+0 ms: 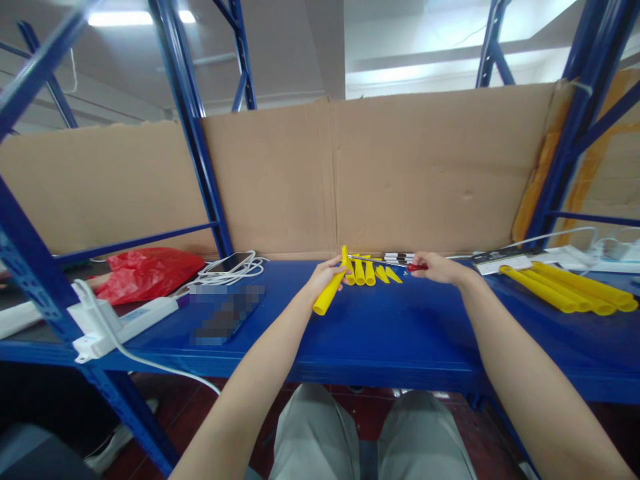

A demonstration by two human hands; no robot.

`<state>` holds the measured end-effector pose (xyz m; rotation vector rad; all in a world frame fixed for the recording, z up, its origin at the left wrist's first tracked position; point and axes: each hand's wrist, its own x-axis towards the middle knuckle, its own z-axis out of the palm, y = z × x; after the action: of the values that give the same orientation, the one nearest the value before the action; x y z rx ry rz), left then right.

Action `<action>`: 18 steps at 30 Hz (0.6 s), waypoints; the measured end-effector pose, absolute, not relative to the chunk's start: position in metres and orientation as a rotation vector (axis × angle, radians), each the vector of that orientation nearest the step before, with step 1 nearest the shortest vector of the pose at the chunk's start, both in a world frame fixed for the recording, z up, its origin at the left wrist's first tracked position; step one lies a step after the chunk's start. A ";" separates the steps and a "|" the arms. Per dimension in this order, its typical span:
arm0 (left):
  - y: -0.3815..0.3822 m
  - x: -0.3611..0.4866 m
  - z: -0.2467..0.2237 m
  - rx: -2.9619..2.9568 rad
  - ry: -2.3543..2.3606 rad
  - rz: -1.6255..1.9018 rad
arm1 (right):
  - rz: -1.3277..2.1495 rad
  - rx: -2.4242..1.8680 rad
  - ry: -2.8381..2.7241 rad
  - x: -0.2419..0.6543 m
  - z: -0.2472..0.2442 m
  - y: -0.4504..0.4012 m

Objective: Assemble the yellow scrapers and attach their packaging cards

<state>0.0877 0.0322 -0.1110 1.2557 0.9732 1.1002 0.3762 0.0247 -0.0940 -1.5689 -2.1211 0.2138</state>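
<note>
A broad open stretch of desk [400, 333] runs along the front edge from the middle rightward, up to the pile of tubes [555, 292] near the right end. Cardboard [425, 167] walls off the rear edge. Between left hand [324, 273] and right hand [436, 267], a thin tool [417, 267] and yellow pieces [369, 273] obstruct the gap. Leftward, the strip [147, 315], cable [245, 270] and front post [35, 267] hinder passage.
</note>
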 end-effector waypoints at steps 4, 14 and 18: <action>0.032 0.087 -0.110 1.240 0.964 1.099 | 0.237 -1.570 -2.131 0.378 -0.095 0.026; 0.033 0.087 -0.113 1.218 0.943 1.124 | 0.235 -1.536 -2.137 0.378 -0.093 0.023; 0.032 0.088 -0.113 1.225 0.962 1.122 | 0.240 -1.553 -2.130 0.376 -0.091 0.021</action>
<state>0.0882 0.0323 -0.1126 1.2250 0.9618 1.1220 0.3758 0.0206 -0.0912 -1.5531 -2.1295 0.2402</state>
